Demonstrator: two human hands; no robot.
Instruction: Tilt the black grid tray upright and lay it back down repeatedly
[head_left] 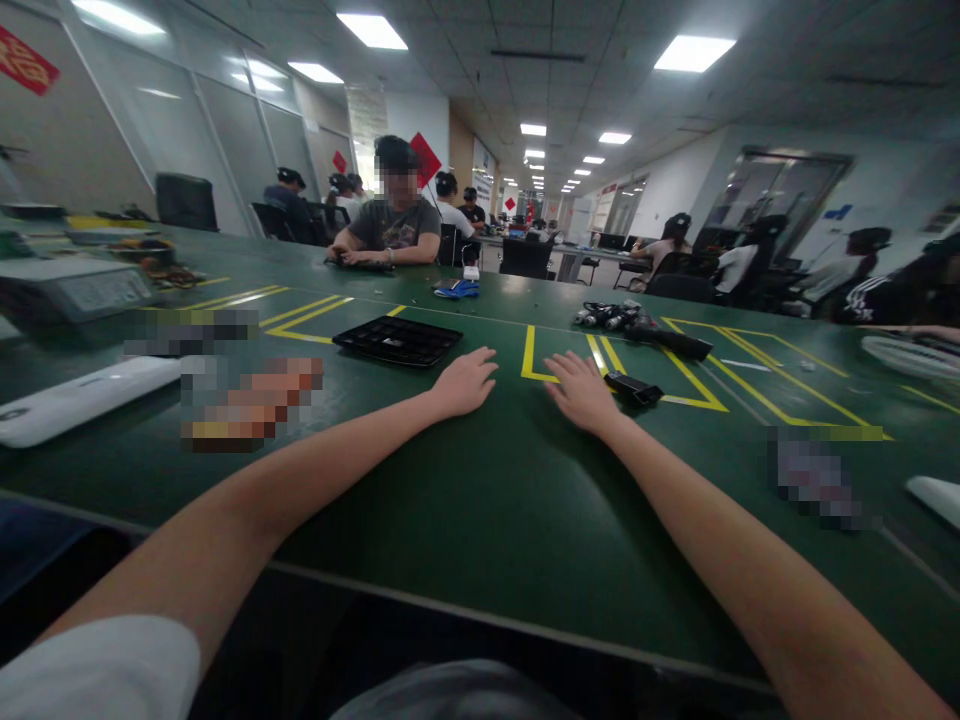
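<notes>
My left hand (465,382) is over the green table (480,500), fingers stretched out and holding nothing. Just beyond its wrist lies a flat black ribbed panel (397,341). My right hand (581,388) is spread with nothing in it, its fingertips by a yellow tape corner (531,352). Right beside that hand sits a small black plastic part (634,388). Farther back on the right is a tangle of dark cables (611,315) with a black tube-like piece (679,341). A gap of bare table separates the two hands.
On the left lie a long white object (90,398), a blurred orange item (255,400) and a grey box (75,290). A blue object (457,289) lies at the far edge, near a seated person (394,215). A blurred item (814,478) is at right.
</notes>
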